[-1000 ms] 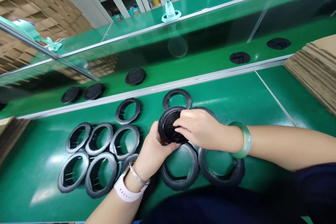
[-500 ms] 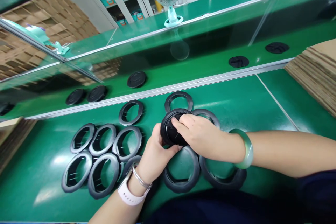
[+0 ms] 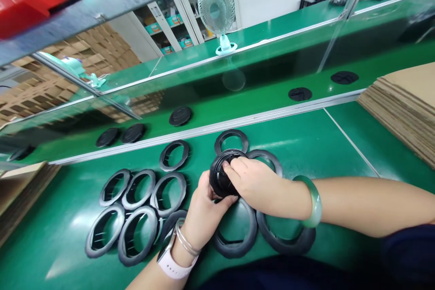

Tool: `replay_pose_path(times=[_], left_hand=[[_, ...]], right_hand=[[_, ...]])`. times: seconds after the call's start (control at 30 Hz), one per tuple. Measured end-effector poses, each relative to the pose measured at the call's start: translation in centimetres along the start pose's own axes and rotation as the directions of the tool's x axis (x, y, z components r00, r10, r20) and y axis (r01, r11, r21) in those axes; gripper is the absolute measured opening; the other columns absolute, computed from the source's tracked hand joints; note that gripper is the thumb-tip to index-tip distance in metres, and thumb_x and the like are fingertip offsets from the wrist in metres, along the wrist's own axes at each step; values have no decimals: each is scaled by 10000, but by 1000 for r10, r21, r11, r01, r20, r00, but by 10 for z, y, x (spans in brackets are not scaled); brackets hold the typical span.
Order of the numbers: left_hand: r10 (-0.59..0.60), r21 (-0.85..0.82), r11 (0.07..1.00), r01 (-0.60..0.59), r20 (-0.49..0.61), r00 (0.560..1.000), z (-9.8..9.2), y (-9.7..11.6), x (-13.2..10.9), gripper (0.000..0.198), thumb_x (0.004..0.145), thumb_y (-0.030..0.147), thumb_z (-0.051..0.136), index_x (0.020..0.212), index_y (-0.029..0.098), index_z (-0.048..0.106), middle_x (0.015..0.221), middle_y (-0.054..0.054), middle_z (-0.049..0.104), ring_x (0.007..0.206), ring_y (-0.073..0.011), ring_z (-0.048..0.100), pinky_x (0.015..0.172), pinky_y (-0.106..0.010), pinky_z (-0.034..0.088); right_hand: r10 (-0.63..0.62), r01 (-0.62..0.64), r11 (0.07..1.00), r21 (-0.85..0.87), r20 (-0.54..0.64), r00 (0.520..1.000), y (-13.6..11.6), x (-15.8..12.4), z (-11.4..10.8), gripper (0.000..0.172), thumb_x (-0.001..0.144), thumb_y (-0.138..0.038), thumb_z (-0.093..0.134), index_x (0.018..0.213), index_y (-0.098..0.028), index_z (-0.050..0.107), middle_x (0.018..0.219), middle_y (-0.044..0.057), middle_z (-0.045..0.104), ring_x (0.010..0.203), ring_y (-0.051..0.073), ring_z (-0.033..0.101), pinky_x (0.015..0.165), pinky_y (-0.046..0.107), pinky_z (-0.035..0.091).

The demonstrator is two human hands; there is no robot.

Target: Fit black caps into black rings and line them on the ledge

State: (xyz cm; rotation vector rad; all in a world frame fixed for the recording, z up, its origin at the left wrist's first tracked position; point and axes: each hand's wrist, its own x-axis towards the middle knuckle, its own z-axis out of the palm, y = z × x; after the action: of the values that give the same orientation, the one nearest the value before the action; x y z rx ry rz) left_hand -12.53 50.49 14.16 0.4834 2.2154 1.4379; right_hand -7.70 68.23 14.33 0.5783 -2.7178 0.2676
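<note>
A round black plastic part, a ring with a disc inside it point(image 3: 219, 180), is held up between my two hands above the green table. My left hand point(image 3: 205, 206) grips its rim from the left and below, thumb along the lower edge. My right hand point(image 3: 260, 186) presses bent fingers onto the disc inside the ring; their tips are partly hidden. Just beneath my hands lies a black ring point(image 3: 236, 249), with a larger black ring point(image 3: 295, 244) to its right. Behind the held part are a flat ring point(image 3: 231, 134) and another ring point(image 3: 268, 156).
Several black rings point(image 3: 137, 260) stand grouped on the left of the green table point(image 3: 61, 217). Beyond a metal rail point(image 3: 210, 127), black discs point(image 3: 181, 116) lie on a green belt. Cardboard stacks point(image 3: 401, 104) flank both sides. A fan point(image 3: 217, 7) stands behind the glass.
The camera view has tilted, so the scene sits slightly lower and a red bin shows at top left. Both hands keep hold of the black part, fingers shifted only slightly.
</note>
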Motion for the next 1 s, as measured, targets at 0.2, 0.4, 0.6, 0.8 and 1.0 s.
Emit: replay_pose_path(times=[0.2, 0.4, 0.6, 0.8, 1.0], left_hand=[[-49, -26, 998, 50, 21, 999, -2, -2, 3, 558, 696, 211, 817, 1131, 221, 468, 1006, -17, 690, 914, -213, 695, 755, -308, 571], [-72, -223, 971, 89, 84, 994, -4, -3, 9, 596, 663, 194, 843, 1116, 213, 457, 1038, -19, 682, 946, -202, 689, 787, -306, 579], [-6, -395, 918, -16, -53, 999, -6, -1, 6, 778, 603, 201, 894, 1221, 236, 422, 1245, -59, 641, 1136, -237, 655, 926, -348, 573], [102, -270, 958, -97, 4, 995, -8, -3, 0, 898, 603, 309, 914, 1344, 231, 414, 1312, -100, 602, 1228, -309, 591, 1034, -420, 514], [101, -209, 973, -96, 16, 995, -8, -1, -3, 591, 840, 421, 726, 1321, 224, 444, 1285, -91, 603, 1214, -273, 574, 1038, -404, 489]], right_hand=[[-22, 23, 999, 41, -18, 1000, 1, -1, 7, 464, 868, -87, 521, 1299, 84, 551, 1047, 213, 607, 909, 304, 580, 786, 423, 567], [2, 12, 993, 116, -124, 992, 13, 1, 2, 270, 940, -117, 514, 1163, -59, 655, 1053, 166, 598, 960, 291, 540, 842, 451, 512], [424, -188, 756, 627, -250, 870, 30, 7, -14, 378, 1010, -282, 540, 1364, -148, 529, 1272, 149, 538, 1148, 279, 515, 980, 470, 463], [523, -361, 460, 811, 81, 849, 29, 10, 4, 126, 965, -214, 571, 1059, -178, 647, 1040, 53, 612, 974, 210, 580, 916, 395, 466], [562, -371, 365, 854, 116, 819, 21, 8, 9, 129, 895, -252, 635, 1004, -190, 608, 987, 34, 604, 959, 218, 569, 891, 390, 450]])
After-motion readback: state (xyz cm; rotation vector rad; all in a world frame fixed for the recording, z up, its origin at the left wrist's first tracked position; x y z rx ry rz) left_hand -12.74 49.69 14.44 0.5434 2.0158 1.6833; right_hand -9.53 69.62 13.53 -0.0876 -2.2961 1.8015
